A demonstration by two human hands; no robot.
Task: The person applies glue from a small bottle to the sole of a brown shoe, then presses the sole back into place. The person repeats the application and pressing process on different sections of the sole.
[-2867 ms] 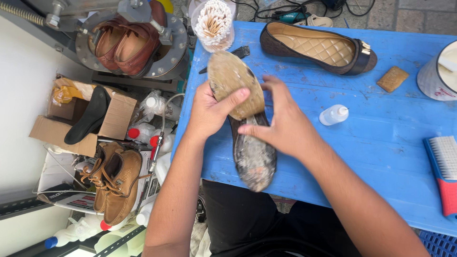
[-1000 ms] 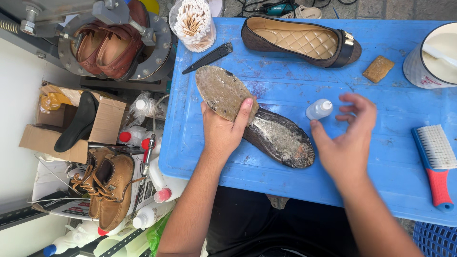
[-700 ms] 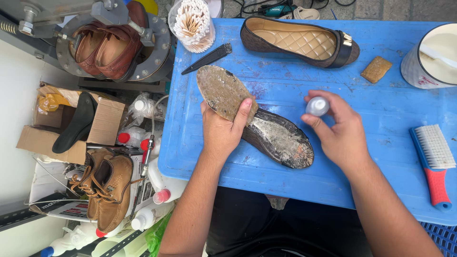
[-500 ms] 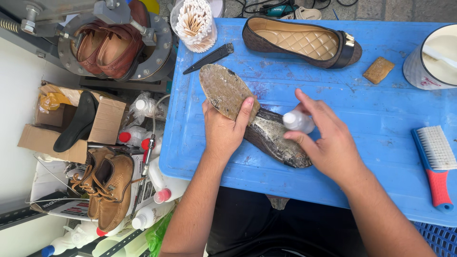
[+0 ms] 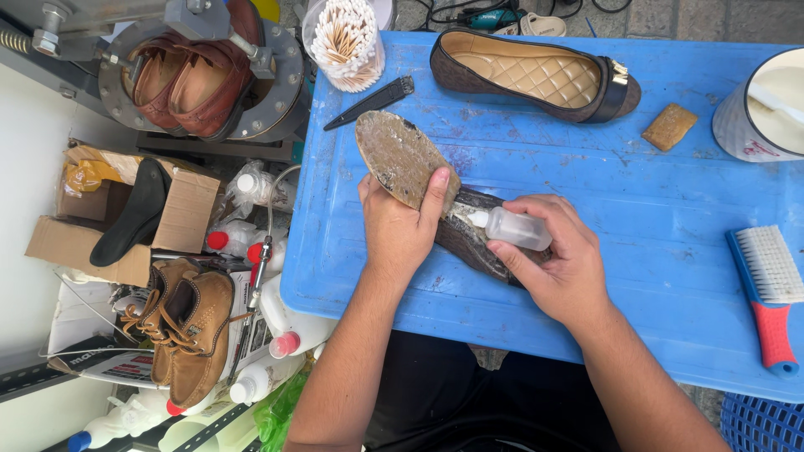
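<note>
On the blue table [image 5: 670,226] lies a dark flat shoe [image 5: 473,243], bottom up, with its worn tan sole [image 5: 400,157] peeled back from the toe. My left hand [image 5: 400,230] grips the lifted sole and holds it away from the shoe. My right hand [image 5: 557,259] holds a small clear squeeze bottle [image 5: 515,228] sideways, its white tip pointing into the gap between sole and shoe.
A matching brown flat shoe [image 5: 536,74] lies at the table's far side, with a tan sponge [image 5: 668,126], a white tub [image 5: 766,105], a cup of cotton swabs [image 5: 345,40] and a black tool [image 5: 370,102]. A red-handled brush [image 5: 766,289] is at right. Boots [image 5: 180,331] and bottles sit left.
My right hand reached for the small bottle on the table, picked it up and brought it left to the gap under the lifted sole. My left hand kept hold of the sole.
</note>
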